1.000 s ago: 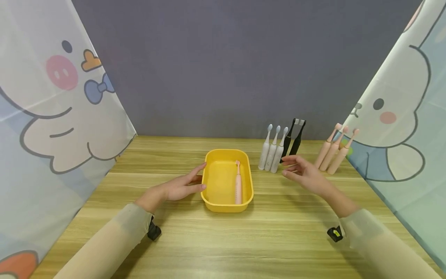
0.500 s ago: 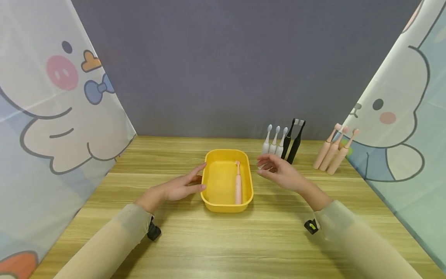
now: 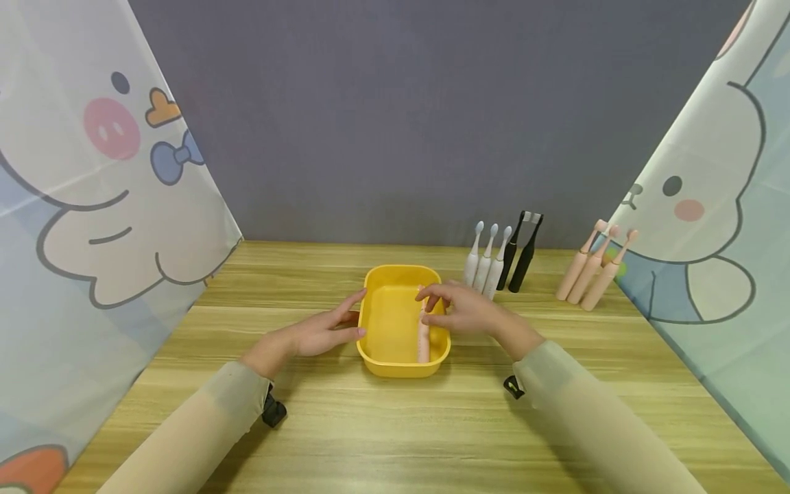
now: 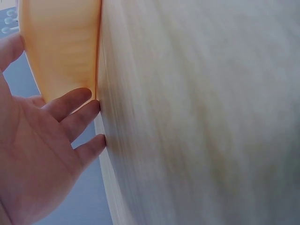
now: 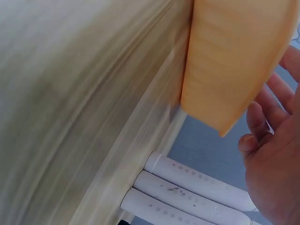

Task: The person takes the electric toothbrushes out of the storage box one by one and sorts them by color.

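Observation:
A yellow tray rests on the wooden table with one pink electric toothbrush lying along its right side. My left hand is at the tray's left side, fingers spread, with fingertips right at the wall. In the left wrist view, the fingers extend along the orange-looking tray wall. Over the tray's right rim reaches my right hand, fingers loosely bent above the pink toothbrush and covering its upper part. The right wrist view has that hand beside the tray's outer wall.
Upright white electric toothbrushes stand just right of the tray, partly behind my right hand. Black ones stand behind them, and pink ones farther right. A grey back panel and printed side cloths border the table.
My right hand has swept left, from beside the white toothbrushes to above the tray's right side. The left hand and the tray have kept their places.

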`<action>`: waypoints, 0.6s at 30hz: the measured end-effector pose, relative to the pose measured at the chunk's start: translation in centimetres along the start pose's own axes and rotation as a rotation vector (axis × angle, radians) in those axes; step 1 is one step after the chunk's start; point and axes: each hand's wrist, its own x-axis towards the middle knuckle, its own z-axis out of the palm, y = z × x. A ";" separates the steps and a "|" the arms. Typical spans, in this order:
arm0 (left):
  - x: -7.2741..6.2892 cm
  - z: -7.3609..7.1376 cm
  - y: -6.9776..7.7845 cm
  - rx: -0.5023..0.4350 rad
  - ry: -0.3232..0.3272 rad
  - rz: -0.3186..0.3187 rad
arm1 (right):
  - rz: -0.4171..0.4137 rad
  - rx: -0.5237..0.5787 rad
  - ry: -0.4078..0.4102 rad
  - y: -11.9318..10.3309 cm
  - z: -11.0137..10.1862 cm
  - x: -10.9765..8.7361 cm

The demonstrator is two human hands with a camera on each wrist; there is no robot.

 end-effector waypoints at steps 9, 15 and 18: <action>0.1 0.0 0.1 -0.010 -0.009 0.006 | 0.012 -0.220 -0.094 0.3 0.1 0.6; 0.0 -0.1 0.1 -0.009 -0.005 0.005 | 0.006 -0.330 -0.124 0.2 0.2 1.2; 0.0 0.0 0.1 -0.016 -0.011 0.006 | -0.008 -0.377 -0.135 0.0 0.2 1.6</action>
